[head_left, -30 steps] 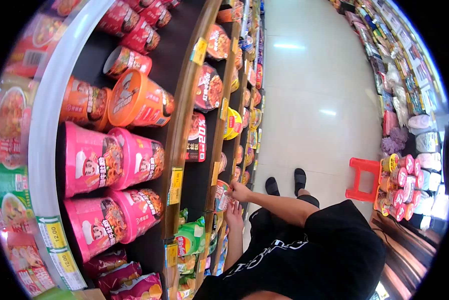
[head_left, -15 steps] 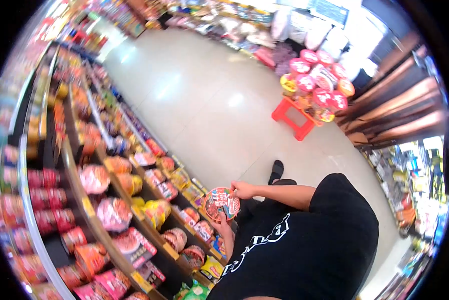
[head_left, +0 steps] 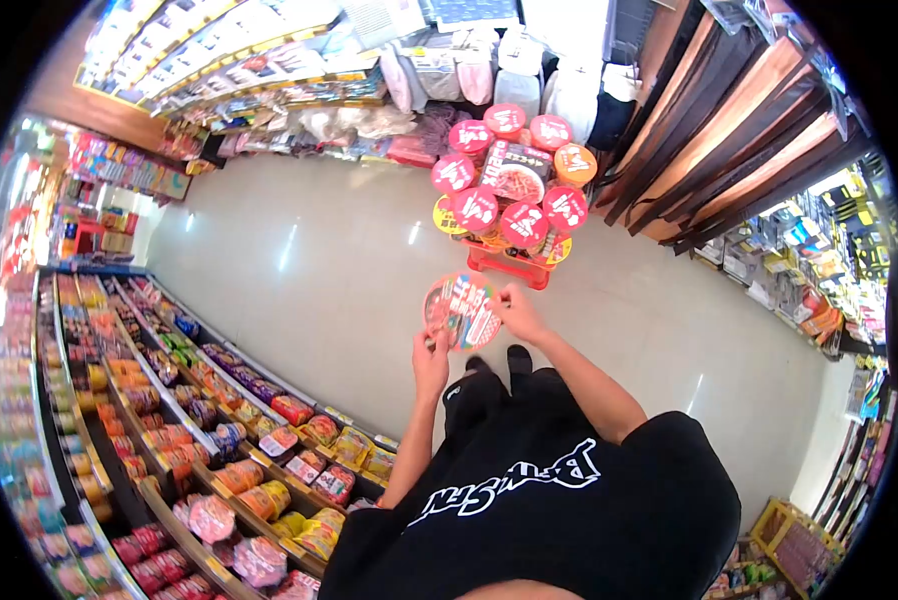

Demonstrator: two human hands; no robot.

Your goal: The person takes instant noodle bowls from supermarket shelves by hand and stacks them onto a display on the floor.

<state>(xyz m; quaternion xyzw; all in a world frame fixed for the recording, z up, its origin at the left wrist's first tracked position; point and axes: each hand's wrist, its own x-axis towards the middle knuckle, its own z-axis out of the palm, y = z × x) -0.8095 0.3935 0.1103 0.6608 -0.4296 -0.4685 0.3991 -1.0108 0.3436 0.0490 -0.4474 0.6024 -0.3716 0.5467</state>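
A round instant noodle bowl point(head_left: 462, 310) with an orange-red printed lid is held out before my body, above the floor. My left hand point(head_left: 431, 362) grips its lower left rim. The fingers of my right hand point(head_left: 517, 313) are closed on the right rim. The lid faces up toward me, and the bowl's underside is hidden. Just beyond it, several noodle bowls with pink-red lids point(head_left: 475, 208) are stacked around a picture box point(head_left: 519, 174) on a red stool point(head_left: 509, 268).
Tiered shelves point(head_left: 239, 470) of packaged noodles run along my left. Bags and hats point(head_left: 439, 75) hang at the back wall. Dark and tan strips point(head_left: 709, 130) hang at the upper right, with more goods point(head_left: 769, 270) below them. Grey tile floor point(head_left: 319, 240) lies between.
My view has turned away from the left shelves toward the stool. The noodle bowl has moved from beside the shelf to over the floor near the stool, still in both hands.
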